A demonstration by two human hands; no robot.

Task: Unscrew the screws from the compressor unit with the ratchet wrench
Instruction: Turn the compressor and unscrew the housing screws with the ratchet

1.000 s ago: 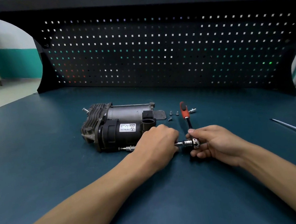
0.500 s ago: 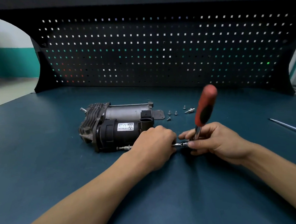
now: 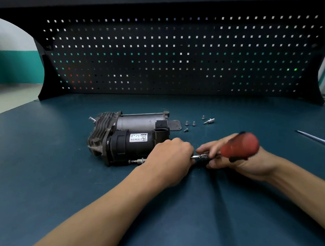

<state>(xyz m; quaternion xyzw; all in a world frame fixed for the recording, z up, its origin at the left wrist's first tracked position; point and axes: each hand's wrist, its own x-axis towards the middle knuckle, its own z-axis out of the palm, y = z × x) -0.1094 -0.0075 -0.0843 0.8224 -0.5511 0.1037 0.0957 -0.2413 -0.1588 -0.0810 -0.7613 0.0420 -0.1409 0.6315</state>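
1. Gripping ratchet wrench [image 3: 240,146] near its head, right hand [image 3: 252,166] curls round it, prob. for short swings.
2. Left hand [image 3: 169,158] clenched round shaft [image 3: 200,156], prob. steadying it.
3. Compressor [image 3: 128,140] on bench [image 3: 46,168], just beyond left hand; loose screws [image 3: 190,123] parked behind.

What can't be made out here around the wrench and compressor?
Head view:
- Wrench's extension: middle hidden under left hand.
- Red wrench handle: motion-blurred, covering part of right hand.
- Compressor label: print too small.
- Metal rod: cut off by right edge.
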